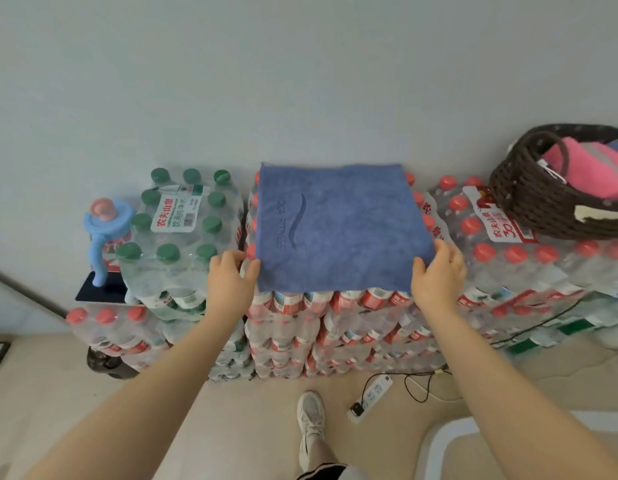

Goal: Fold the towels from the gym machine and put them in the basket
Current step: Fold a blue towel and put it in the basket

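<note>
Over to the left of the towel sits a shrink-wrapped pack of green-capped clear plastic water bottles (177, 223), glossy and lumpy under its film. Then the left hand (231, 277), thumb and fingers pinching the near left corner of the blue square microfibre towel (338, 225), soft and matte, with a faint embossed logo. The towel lies spread flat on the stacked packs of red-capped water bottles (338, 327), its near edge draping just over their front. The right hand (439, 271) pinches the near right corner the same way. This looks like the fold itself: the next move likely calls for lifting both corners together and carrying them evenly to the far edge. Right of the towel waits the dark brown woven rope basket (529, 202), already holding a pink folded towel (584, 171).
</note>
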Tool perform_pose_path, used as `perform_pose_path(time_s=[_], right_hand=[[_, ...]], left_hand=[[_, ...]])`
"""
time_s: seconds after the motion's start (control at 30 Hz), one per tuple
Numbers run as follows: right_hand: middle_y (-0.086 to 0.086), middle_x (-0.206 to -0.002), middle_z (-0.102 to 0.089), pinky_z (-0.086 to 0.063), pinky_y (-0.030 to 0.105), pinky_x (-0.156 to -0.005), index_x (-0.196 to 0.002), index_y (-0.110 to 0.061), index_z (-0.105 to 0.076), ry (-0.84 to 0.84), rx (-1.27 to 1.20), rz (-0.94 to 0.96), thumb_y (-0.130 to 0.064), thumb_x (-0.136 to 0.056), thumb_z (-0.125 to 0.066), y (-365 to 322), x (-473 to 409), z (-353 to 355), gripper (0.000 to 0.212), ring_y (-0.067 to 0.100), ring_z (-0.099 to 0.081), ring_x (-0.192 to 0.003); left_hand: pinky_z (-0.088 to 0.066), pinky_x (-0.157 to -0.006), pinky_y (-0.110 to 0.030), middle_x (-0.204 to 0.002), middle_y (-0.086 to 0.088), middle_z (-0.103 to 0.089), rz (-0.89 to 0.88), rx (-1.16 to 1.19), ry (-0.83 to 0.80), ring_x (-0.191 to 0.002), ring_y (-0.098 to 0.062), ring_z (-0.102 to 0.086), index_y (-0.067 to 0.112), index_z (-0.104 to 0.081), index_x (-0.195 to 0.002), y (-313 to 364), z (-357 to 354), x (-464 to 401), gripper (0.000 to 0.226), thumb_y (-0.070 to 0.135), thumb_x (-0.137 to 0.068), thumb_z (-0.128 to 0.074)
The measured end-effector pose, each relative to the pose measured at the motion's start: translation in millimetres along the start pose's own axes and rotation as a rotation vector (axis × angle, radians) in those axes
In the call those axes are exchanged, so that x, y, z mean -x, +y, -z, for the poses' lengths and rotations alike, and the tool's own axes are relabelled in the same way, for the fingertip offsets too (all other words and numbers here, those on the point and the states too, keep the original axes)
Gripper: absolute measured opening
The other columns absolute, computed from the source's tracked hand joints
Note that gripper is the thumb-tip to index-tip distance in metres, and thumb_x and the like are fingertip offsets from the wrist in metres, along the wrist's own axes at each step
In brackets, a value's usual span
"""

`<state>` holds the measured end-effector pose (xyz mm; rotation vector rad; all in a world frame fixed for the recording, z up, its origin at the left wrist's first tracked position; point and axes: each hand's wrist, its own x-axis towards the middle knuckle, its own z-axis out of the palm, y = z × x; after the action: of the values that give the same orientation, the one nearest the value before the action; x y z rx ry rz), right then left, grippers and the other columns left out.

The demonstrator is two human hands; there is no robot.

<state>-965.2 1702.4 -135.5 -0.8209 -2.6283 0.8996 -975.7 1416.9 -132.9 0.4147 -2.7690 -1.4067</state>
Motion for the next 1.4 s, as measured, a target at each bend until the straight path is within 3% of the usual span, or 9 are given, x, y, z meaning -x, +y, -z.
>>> perform_pose_path(time_s=[0.1,0.27,0.4,0.53,0.73,0.93,1.13,1.3,1.4], right_hand=[[0.009,-0.127,-0.047,-0.040,0.035,-0.091,-0.136,-0.004,-0.036,-0.090,-0.356,-0.282,-0.018,-0.094,-0.048,19,17,2,0.046,0.027,-0.048,-0.114],[0.012,-0.137,-0.043,-0.036,0.043,-0.096,-0.140,-0.012,-0.031,-0.355,-0.398,-0.446,-0.039,-0.098,-0.034,24,22,3,0.050,0.032,-0.044,-0.122],[0.009,-0.100,-0.052,-0.038,0.028,-0.060,-0.132,-0.003,-0.043,-0.253,-0.516,-0.488,-0.029,-0.098,-0.038,18,9,2,0.043,0.018,-0.047,-0.070],[0.009,-0.131,-0.052,-0.038,0.036,-0.090,-0.128,-0.006,-0.049,-0.259,-0.575,-0.522,-0.031,-0.095,-0.048,18,10,5,0.041,0.030,-0.048,-0.119],[0.005,-0.106,-0.064,-0.050,0.029,-0.079,-0.091,-0.011,-0.057,-0.297,-0.977,-0.538,-0.012,-0.091,-0.055,27,19,17,0.003,0.021,-0.061,-0.098],[0.000,-0.091,-0.062,-0.049,0.024,-0.068,-0.098,-0.010,-0.056,-0.297,-0.949,-0.472,-0.014,-0.095,-0.050,25,23,28,0.008,0.013,-0.061,-0.083],[0.007,-0.104,-0.060,-0.051,0.030,-0.081,-0.084,-0.014,-0.058,-0.276,-0.813,-0.501,-0.019,-0.096,-0.050,27,23,30,0.015,0.020,-0.060,-0.090],[0.011,-0.118,-0.056,-0.049,0.030,-0.077,-0.108,-0.008,-0.051,-0.291,-0.868,-0.470,-0.017,-0.098,-0.042,22,28,30,0.016,0.022,-0.060,-0.095],[0.007,-0.112,-0.058,-0.052,0.028,-0.077,-0.134,-0.017,-0.033,-0.263,-0.767,-0.313,-0.010,-0.094,-0.050,29,33,30,0.044,0.017,-0.063,-0.089]], left_hand=[[-0.042,-0.069,-0.031,-0.083,-0.005,-0.055,0.208,0.193,-0.053,-0.084,-0.025,-0.052,0.008,-0.053,-0.092,-1,-4,18,0.020,0.028,-0.093,-0.049],[-0.045,-0.079,-0.036,-0.107,-0.004,-0.056,0.340,0.406,-0.142,-0.093,-0.023,-0.054,0.012,-0.055,-0.109,-2,-18,26,0.024,0.028,-0.093,-0.051],[-0.041,-0.063,-0.026,-0.095,-0.004,-0.058,0.412,0.557,-0.123,-0.085,-0.020,-0.055,0.016,-0.052,-0.083,-3,-28,23,0.015,0.028,-0.091,-0.056],[-0.044,-0.087,-0.039,-0.119,-0.013,-0.055,0.473,0.529,-0.042,-0.108,-0.028,-0.055,0.008,-0.046,-0.120,-3,-34,26,0.039,0.029,-0.089,-0.059],[-0.047,-0.094,-0.039,-0.119,-0.009,-0.057,0.573,0.728,0.012,-0.104,-0.024,-0.058,0.008,-0.041,-0.124,-4,-47,22,0.051,0.027,-0.083,-0.065],[-0.046,-0.063,-0.021,-0.083,-0.003,-0.059,0.538,0.924,0.004,-0.068,-0.012,-0.054,0.010,-0.053,-0.087,-13,-47,25,0.010,0.017,-0.090,-0.059],[-0.046,-0.082,-0.026,-0.090,0.001,-0.061,0.419,0.934,-0.116,-0.087,-0.013,-0.058,0.012,-0.054,-0.080,-14,-35,29,0.018,0.015,-0.096,-0.047],[-0.045,-0.087,-0.030,-0.086,0.001,-0.064,0.332,0.983,-0.275,-0.086,-0.014,-0.060,0.015,-0.053,-0.077,-22,-27,33,0.016,0.014,-0.093,-0.050],[-0.045,-0.081,-0.026,-0.071,0.007,-0.070,0.298,0.838,-0.334,-0.082,-0.013,-0.061,0.017,-0.056,-0.074,-18,-30,32,0.020,0.013,-0.092,-0.052]])
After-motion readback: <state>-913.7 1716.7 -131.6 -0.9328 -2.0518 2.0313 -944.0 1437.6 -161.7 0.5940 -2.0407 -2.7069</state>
